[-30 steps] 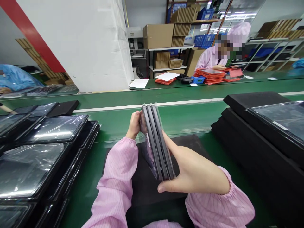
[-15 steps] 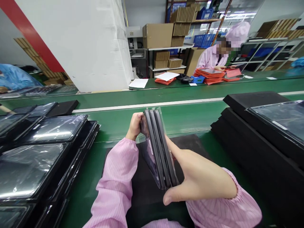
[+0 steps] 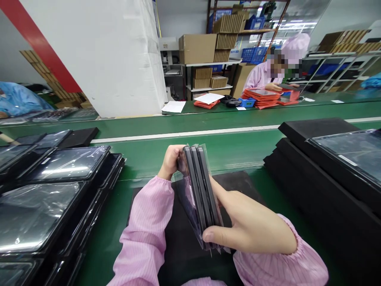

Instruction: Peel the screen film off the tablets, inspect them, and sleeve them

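Three tablets in clear plastic film stand upright on edge between my hands, pressed together and tilted a little. At their far end, my left hand is closed round the upper corner. My right hand grips the near end, its thumb over the edges and its other fingers behind the right face, partly hidden. Below them a black foam sheet lies on the green worktop.
Stacked film-wrapped tablets on black trays fill the left side. On the right, a stack of black foam sheets carries another wrapped tablet. Across the bench, a person in pink handles items beside red sleeves.
The tablets have come down slightly in my hands. My right thumb has moved up from below and now lies across the tablets' near edges.
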Demonstrator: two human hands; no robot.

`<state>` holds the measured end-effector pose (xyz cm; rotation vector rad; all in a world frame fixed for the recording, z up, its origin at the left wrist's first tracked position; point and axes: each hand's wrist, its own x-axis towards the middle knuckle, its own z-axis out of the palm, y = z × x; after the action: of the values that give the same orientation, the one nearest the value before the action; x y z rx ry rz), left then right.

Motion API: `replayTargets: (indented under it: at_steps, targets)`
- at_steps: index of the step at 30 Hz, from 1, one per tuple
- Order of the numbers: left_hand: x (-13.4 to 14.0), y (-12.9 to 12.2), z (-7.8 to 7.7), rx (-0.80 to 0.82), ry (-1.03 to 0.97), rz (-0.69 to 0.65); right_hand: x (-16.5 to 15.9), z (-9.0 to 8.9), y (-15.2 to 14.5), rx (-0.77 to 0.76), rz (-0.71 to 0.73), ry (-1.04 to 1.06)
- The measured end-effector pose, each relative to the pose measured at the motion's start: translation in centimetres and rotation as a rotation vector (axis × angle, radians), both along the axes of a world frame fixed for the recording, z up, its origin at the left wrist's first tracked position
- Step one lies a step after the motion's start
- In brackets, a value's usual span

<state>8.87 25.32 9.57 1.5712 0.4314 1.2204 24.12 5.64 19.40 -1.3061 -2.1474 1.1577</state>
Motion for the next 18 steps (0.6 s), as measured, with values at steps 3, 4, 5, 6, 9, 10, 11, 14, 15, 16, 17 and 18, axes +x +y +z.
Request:
replayTargets:
  at_steps: [3, 4, 5, 6, 9, 10, 11, 14, 15, 16, 17, 18]
  targets:
    - [-0.1, 0.0, -0.2, 0.063, -0.004, -0.011, -0.3, 0.3, -0.2, 0.026, -0.022, -0.032]
    - [-0.1, 0.0, -0.2, 0.077, -0.004, -0.01, -0.3, 0.3, -0.2, 0.035, -0.025, -0.041]
    - [-0.1, 0.0, -0.2, 0.088, -0.003, -0.008, -0.3, 0.4, -0.2, 0.041, -0.027, -0.048]
    - [-0.2, 0.0, -0.1, 0.096, -0.002, -0.006, -0.2, 0.4, -0.3, 0.042, -0.023, -0.051]
    - [-0.2, -0.1, 0.1, 0.109, 0.004, 0.002, -0.1, 0.3, -0.4, 0.039, -0.011, -0.044]
    - [-0.2, -0.1, 0.1, 0.109, 0.006, 0.005, 0.0, 0.3, -0.4, 0.038, -0.008, -0.039]
    - [-0.1, -0.2, 0.2, 0.109, 0.007, 0.008, 0.0, 0.3, -0.4, 0.038, -0.007, -0.033]
    - [-0.1, -0.1, 0.1, 0.091, 0.007, 0.016, 0.1, 0.2, -0.1, 0.031, 0.003, -0.006]
    - [-0.1, 0.0, 0.1, 0.077, 0.007, 0.02, 0.1, 0.1, 0.1, 0.03, 0.011, 0.013]
    - [-0.1, 0.1, -0.1, 0.061, 0.007, 0.026, 0.1, -0.1, 0.3, 0.031, 0.023, 0.038]
    - [-0.2, 0.4, -0.2, 0.042, 0.006, 0.035, 0.1, -0.2, 0.6, 0.036, 0.035, 0.067]
    - [-0.3, 0.7, -0.4, 0.024, 0.005, 0.045, 0.0, -0.4, 0.9, 0.044, 0.045, 0.095]
